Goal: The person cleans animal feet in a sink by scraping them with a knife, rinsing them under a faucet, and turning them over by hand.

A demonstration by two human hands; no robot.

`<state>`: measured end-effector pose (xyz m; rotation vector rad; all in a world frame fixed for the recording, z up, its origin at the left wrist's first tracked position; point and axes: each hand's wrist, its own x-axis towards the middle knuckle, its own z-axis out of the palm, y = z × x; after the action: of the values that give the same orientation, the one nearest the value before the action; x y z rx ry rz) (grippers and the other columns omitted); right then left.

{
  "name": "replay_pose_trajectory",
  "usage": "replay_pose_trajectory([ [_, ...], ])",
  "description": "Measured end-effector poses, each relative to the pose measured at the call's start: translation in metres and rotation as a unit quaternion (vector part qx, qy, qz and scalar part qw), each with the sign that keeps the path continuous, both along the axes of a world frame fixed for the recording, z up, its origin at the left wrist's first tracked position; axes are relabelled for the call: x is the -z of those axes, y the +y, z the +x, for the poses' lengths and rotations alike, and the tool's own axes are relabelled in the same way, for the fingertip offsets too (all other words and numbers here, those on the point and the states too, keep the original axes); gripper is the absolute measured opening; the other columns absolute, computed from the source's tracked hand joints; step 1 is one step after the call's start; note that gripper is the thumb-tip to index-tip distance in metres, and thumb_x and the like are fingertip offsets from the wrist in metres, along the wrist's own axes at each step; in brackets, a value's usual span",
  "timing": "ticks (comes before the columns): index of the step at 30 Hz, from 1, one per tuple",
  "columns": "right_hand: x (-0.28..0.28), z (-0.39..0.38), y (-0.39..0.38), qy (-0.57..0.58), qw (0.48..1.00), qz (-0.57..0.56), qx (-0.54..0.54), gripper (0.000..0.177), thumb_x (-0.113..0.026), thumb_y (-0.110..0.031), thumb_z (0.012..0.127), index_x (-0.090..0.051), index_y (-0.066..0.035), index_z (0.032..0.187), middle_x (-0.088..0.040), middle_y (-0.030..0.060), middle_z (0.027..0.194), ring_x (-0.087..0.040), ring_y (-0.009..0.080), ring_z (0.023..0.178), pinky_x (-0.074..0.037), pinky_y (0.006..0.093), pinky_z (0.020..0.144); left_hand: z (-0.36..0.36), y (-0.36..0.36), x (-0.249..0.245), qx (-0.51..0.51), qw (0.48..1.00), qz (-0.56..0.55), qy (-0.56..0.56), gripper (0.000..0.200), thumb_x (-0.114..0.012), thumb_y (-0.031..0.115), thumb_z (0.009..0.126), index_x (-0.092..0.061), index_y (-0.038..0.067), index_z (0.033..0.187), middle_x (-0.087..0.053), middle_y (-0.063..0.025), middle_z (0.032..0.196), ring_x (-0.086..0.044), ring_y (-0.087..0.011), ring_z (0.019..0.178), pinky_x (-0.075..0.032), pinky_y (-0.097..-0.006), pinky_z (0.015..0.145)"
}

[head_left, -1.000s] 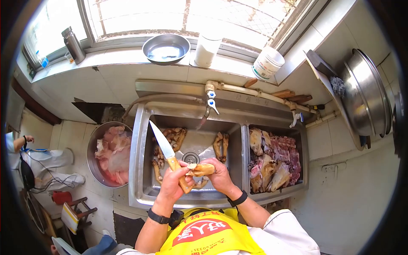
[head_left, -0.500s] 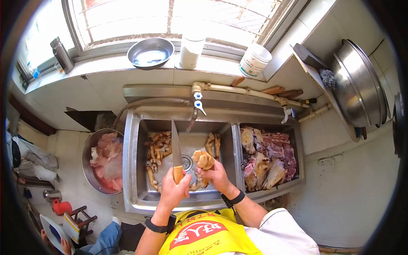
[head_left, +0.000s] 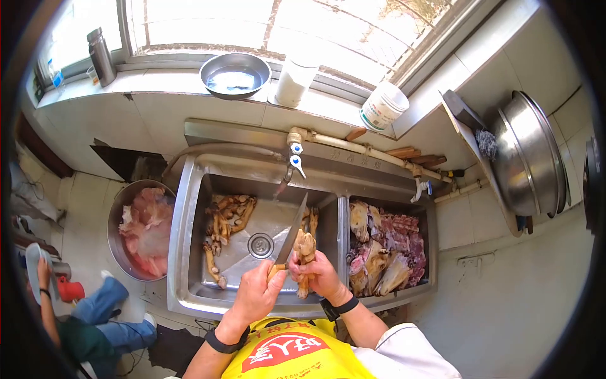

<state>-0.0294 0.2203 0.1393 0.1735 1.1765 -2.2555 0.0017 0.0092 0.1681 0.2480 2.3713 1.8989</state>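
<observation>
My left hand (head_left: 255, 294) is closed round the wooden handle of a long kitchen knife (head_left: 291, 237), its blade slanting up and to the right. The blade lies right beside a trotter (head_left: 305, 245), which my right hand (head_left: 322, 276) grips upright over the sink basin. Several more trotters (head_left: 228, 218) are piled in the left basin (head_left: 271, 215), with one lying apart (head_left: 213, 264) near its left wall. Others at the basin's right side are partly hidden behind the held one.
The right basin holds meat, ribs and animal heads (head_left: 382, 252). A metal pot of pale meat (head_left: 146, 234) stands left of the sink. Taps (head_left: 296, 158) rise behind it. A bowl (head_left: 235, 77) sits on the sill. A person (head_left: 88, 335) is at lower left.
The knife has tilted rightward, its blade now beside the trotter. My right hand has turned the trotter upright. The view has shifted, and the person at lower left shows more.
</observation>
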Motion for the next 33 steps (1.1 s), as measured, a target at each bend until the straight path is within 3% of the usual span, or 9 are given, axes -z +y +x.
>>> replay_pose_trajectory([
  [2,0.000,-0.001,0.002,0.008,1.000,-0.001,-0.007,0.023,-0.067,-0.010,0.083,-0.060,-0.003,0.105,-0.061,0.0047,0.090,-0.057,0.0148,0.077,-0.047,0.0291,0.073,0.001,0.000,-0.005,0.001,1.000,0.006,-0.003,0.023,-0.059,0.023,0.104,-0.061,0.001,0.099,-0.059,-0.0086,0.063,-0.061,-0.0191,0.051,-0.047,-0.0344,0.051],
  [4,-0.003,-0.002,0.001,0.010,1.000,-0.010,-0.001,0.022,-0.067,-0.009,0.083,-0.060,-0.003,0.102,-0.061,0.0046,0.089,-0.057,0.0149,0.076,-0.046,0.0291,0.072,0.000,0.000,-0.015,0.015,1.000,0.013,-0.024,0.026,-0.064,0.024,0.101,-0.055,0.000,0.095,-0.062,-0.0239,0.077,-0.063,-0.0471,0.073,-0.048,-0.0474,0.062],
  [11,-0.014,-0.003,-0.005,0.007,0.999,0.031,0.010,0.019,-0.069,-0.006,0.082,-0.060,-0.003,0.098,-0.060,0.0040,0.087,-0.055,0.0145,0.074,-0.045,0.0298,0.071,0.000,0.000,-0.022,0.012,0.999,0.026,0.028,0.025,-0.064,0.024,0.101,-0.058,0.000,0.099,-0.063,-0.0230,0.078,-0.065,-0.0452,0.073,-0.049,-0.0470,0.062],
  [13,-0.013,-0.003,-0.006,0.022,0.999,0.029,0.013,0.018,-0.069,-0.005,0.082,-0.060,-0.003,0.097,-0.060,0.0038,0.086,-0.054,0.0141,0.074,-0.044,0.0297,0.071,0.000,0.000,-0.024,-0.005,0.999,0.021,0.023,0.020,-0.063,0.019,0.100,-0.061,-0.001,0.102,-0.062,-0.0206,0.077,-0.063,-0.0400,0.069,-0.048,-0.0425,0.061],
  [20,-0.001,-0.001,-0.005,0.027,0.998,0.047,0.039,0.018,-0.072,-0.004,0.084,-0.062,-0.003,0.099,-0.062,0.0026,0.087,-0.055,0.0137,0.076,-0.045,0.0298,0.071,-0.001,-0.003,-0.027,0.026,0.999,0.019,0.003,0.027,-0.065,0.027,0.101,-0.060,0.000,0.101,-0.067,-0.0238,0.083,-0.068,-0.0444,0.077,-0.052,-0.0470,0.064],
  [22,0.008,-0.003,-0.001,0.024,0.999,-0.021,0.039,0.030,-0.073,0.004,0.079,-0.063,-0.005,0.106,-0.067,0.0047,0.102,-0.065,0.0178,0.095,-0.051,0.0307,0.087,-0.002,-0.003,-0.026,0.039,0.999,0.013,-0.003,0.028,-0.065,0.027,0.101,-0.061,0.000,0.102,-0.068,-0.0245,0.084,-0.069,-0.0448,0.078,-0.053,-0.0479,0.065],
  [23,0.009,-0.002,-0.001,0.023,0.999,-0.019,0.038,0.030,-0.073,0.004,0.079,-0.063,-0.005,0.106,-0.067,0.0047,0.102,-0.065,0.0178,0.095,-0.051,0.0307,0.087,-0.002,-0.003,-0.025,0.038,0.999,0.015,-0.005,0.028,-0.065,0.027,0.101,-0.061,0.000,0.102,-0.068,-0.0245,0.084,-0.069,-0.0448,0.078,-0.053,-0.0479,0.065],
  [29,0.005,-0.009,-0.002,0.072,0.990,0.124,0.019,0.035,-0.072,0.002,0.077,-0.063,-0.003,0.111,-0.067,0.0034,0.103,-0.064,0.0149,0.097,-0.050,0.0292,0.091,0.002,0.004,-0.014,0.030,0.998,-0.014,-0.051,0.026,-0.066,0.023,0.100,-0.055,-0.001,0.100,-0.065,-0.0254,0.077,-0.066,-0.0467,0.073,-0.049,-0.0500,0.061],
  [33,-0.004,-0.012,-0.002,0.116,0.965,0.234,0.011,0.031,-0.069,0.000,0.078,-0.064,-0.002,0.108,-0.067,0.0007,0.102,-0.062,0.0102,0.093,-0.049,0.0251,0.086,0.002,0.004,-0.004,0.005,0.989,-0.146,-0.019,0.029,-0.070,0.025,0.097,-0.054,0.001,0.102,-0.067,-0.0236,0.077,-0.067,-0.0468,0.070,-0.052,-0.0528,0.060],
])
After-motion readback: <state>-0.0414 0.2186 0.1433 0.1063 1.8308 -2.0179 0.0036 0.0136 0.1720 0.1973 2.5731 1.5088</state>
